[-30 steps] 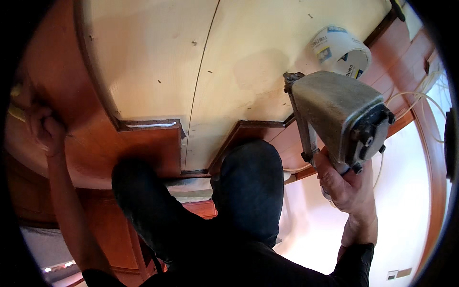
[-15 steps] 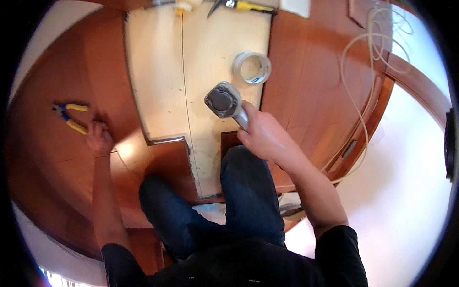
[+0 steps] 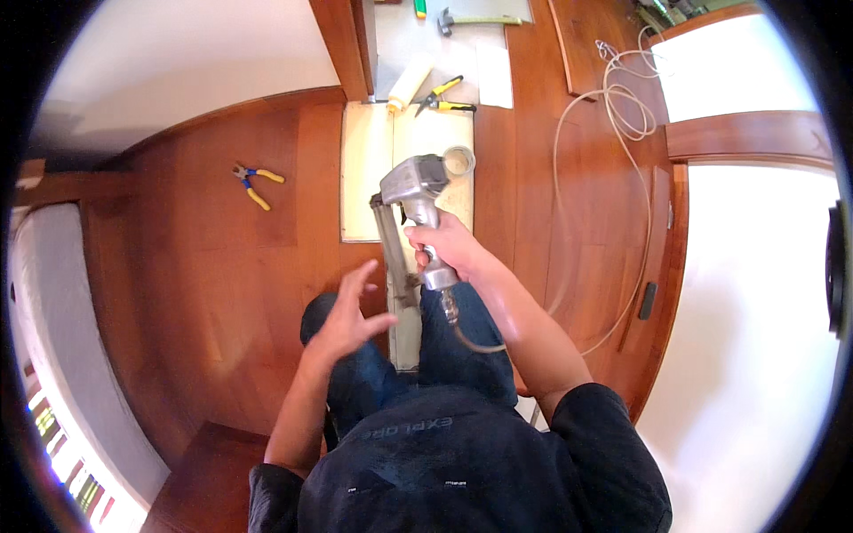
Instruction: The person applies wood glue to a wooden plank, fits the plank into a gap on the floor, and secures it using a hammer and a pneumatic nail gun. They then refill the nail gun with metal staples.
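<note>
My right hand grips the handle of a silver pneumatic nail gun, held upright over my knees, with a hose running from the fitting at the handle's base. My left hand is open, thumb and fingers apart, just left of the gun's long magazine. Behind the gun, a roll of tape sits on pale boards set in the wooden floor. Pliers with yellow grips lie on the red-brown floor at the left.
Beyond the boards are snips, a cream bottle, a claw hammer and a white tile. The coiled hose lies at right beside a white wall. A railing shows at lower left.
The nail gun has come upright in front of me in my right hand. My left hand has left the floor by the pliers and opened beside the gun. My view has shifted.
</note>
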{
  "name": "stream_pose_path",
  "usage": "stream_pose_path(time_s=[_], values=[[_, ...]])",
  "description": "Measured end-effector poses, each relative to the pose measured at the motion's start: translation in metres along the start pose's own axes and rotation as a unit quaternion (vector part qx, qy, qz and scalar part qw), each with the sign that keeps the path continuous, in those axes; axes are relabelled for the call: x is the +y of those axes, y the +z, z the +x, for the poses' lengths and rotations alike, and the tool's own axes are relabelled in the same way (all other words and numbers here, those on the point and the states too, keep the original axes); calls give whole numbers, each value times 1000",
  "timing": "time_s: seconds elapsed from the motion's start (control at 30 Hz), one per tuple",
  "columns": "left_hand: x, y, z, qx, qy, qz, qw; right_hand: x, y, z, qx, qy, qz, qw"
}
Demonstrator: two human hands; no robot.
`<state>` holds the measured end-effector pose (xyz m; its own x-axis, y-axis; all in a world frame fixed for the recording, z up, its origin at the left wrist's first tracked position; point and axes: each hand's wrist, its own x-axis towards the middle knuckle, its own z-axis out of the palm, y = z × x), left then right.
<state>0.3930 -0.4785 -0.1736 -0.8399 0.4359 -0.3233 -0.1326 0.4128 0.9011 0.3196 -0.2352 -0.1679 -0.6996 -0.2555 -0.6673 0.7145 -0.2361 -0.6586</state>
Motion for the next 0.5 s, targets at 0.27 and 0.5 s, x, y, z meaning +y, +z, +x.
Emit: stream_pose_path(time_s=[0.27,0.5], values=[[50,39,-109,28,189,-72,979,35,8,-125,-178,-86,369,908],[44,46,-169,-107,182,-108,972,41,14,-246,-84,-349,229,905]])
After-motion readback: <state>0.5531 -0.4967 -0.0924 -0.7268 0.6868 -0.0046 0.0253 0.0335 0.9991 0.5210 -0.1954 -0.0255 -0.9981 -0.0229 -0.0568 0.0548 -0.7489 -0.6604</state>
